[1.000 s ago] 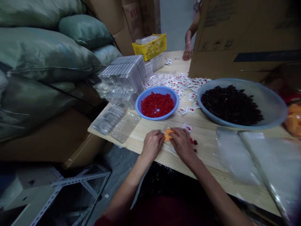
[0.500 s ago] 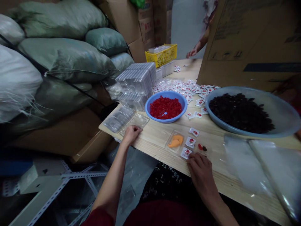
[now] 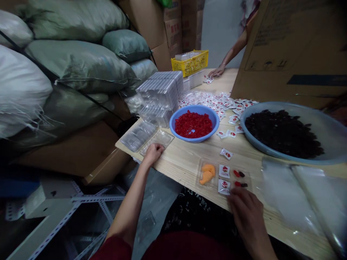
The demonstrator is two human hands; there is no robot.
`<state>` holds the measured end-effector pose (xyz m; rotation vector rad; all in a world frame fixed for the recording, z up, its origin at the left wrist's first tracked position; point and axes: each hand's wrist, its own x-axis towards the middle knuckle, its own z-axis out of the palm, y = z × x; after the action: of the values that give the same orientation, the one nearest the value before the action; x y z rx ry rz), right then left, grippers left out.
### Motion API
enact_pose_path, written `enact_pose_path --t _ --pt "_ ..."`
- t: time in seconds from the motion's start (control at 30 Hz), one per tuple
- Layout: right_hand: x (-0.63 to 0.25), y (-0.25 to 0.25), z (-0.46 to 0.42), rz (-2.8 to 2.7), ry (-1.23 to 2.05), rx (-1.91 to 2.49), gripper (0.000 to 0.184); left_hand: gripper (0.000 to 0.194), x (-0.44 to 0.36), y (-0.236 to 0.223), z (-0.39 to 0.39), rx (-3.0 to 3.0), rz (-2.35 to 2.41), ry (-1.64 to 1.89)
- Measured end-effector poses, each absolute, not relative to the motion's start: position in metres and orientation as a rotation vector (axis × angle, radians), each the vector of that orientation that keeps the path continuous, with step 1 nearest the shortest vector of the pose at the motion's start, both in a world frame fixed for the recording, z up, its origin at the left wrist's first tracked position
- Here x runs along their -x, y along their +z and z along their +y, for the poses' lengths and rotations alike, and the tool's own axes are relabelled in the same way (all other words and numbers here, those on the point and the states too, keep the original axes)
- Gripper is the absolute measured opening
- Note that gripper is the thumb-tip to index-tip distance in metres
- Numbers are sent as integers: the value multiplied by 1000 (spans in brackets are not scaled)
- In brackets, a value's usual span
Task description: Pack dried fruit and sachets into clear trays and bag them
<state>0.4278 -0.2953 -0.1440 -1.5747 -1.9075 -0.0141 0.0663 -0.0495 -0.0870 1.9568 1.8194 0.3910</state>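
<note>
My left hand (image 3: 152, 153) reaches to the table's left end, fingers curled on the edge of an empty clear plastic tray (image 3: 158, 141). My right hand (image 3: 245, 210) rests at the near edge of a filled clear tray (image 3: 222, 176), fingers bent against its corner. That tray holds orange pieces (image 3: 206, 173), two small white sachets with red print (image 3: 223, 177) and a few red and dark fruits (image 3: 239, 178).
A blue bowl of red fruit (image 3: 194, 124) and a large grey basin of dark fruit (image 3: 287, 131) stand behind. Stacked clear trays (image 3: 159, 94), scattered sachets (image 3: 217, 101), a yellow basket (image 3: 191, 63), a big cardboard box (image 3: 292, 50), plastic sheets (image 3: 303, 195), sacks (image 3: 67, 68). Another person's hand (image 3: 216, 72) rests at the far end.
Both hands left the orange pieces. My left hand went left to the empty trays; my right hand drew the filled tray slightly right and nearer and stays at its near edge.
</note>
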Motion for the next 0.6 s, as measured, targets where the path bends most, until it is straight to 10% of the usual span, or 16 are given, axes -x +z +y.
enact_pose_path --t 0.6 --pt "-418 -137 -296 -1850 28 1538 19 17 -72 -53 -80 -2250 1918 603"
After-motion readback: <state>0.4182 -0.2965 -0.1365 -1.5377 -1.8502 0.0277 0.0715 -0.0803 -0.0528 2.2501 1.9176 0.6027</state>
